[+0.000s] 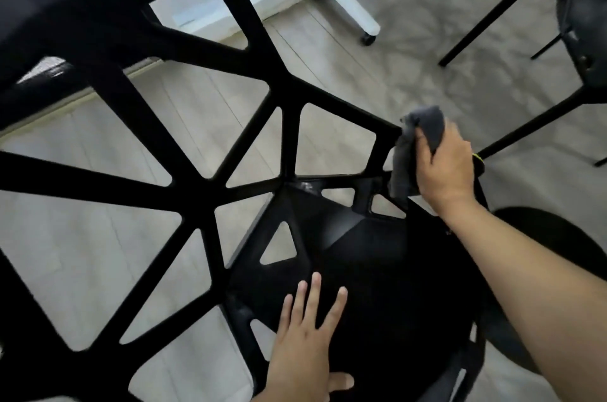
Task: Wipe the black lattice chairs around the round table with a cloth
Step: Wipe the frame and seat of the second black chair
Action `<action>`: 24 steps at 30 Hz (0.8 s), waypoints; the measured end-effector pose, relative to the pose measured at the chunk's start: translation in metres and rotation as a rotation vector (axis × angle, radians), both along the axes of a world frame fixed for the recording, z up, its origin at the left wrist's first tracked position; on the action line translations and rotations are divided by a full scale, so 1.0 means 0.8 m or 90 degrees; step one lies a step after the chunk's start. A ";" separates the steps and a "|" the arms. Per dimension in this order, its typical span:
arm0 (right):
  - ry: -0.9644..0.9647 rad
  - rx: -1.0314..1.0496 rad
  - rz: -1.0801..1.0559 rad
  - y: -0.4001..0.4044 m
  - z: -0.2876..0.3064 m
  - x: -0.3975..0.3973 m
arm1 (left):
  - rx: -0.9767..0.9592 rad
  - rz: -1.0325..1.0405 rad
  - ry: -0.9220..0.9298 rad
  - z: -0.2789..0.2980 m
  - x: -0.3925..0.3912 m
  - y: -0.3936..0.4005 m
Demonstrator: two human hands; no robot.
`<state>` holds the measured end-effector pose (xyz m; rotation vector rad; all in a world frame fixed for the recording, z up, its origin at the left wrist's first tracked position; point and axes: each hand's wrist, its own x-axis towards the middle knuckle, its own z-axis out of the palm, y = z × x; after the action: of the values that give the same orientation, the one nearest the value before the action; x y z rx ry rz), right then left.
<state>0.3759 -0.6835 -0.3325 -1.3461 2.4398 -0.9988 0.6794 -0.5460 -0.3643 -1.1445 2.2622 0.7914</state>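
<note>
Black plastic lattice chair (197,152) filling the frame from a head-worn view — backrest struts fanning out at left and centre, seat (377,270) lying low at centre-right. Gripping a bunched grey cloth (415,142) in the right hand (443,168), fingers curled round it, and pressing it against the far right end of the backrest frame, just where the side strut is dropping toward the seat. Resting flat on the near part of the seat, the left hand (307,336) — fingers straight and spread, holding nothing, seemingly steadying the chair.

Running away from the cloth toward upper left, the long top strut (328,96) of the lattice; the right hand being the nearer one to it and already on its end, any further wiping looking likely to travel along that axis, leftward and up toward the head. The rest of the webbing sitting well to the left of both hands, beyond the left hand's present reach.

Standing on the pale wood-look floor (98,237) in the background, a white wheeled stand (348,4) at top centre; at upper right, the thin black legs of other furniture (486,10) over a grey patterned carpet (427,56). Round table hard to make out with certainty. No brand, label or readable writing showing anywhere.
</note>
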 end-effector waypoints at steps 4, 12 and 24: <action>-0.116 0.011 -0.203 0.038 -0.028 -0.039 | 0.003 -0.002 -0.023 0.006 -0.003 0.003; 0.038 0.033 -0.163 0.112 -0.054 0.006 | -0.007 -0.003 -0.005 0.005 0.002 0.006; 0.156 0.164 0.208 0.220 -0.083 0.184 | -0.024 -0.030 -0.043 0.016 0.004 0.001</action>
<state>0.5228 -0.5074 -0.3986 -1.7779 2.2989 -0.4496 0.6826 -0.5456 -0.3514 -1.1137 2.2485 0.6830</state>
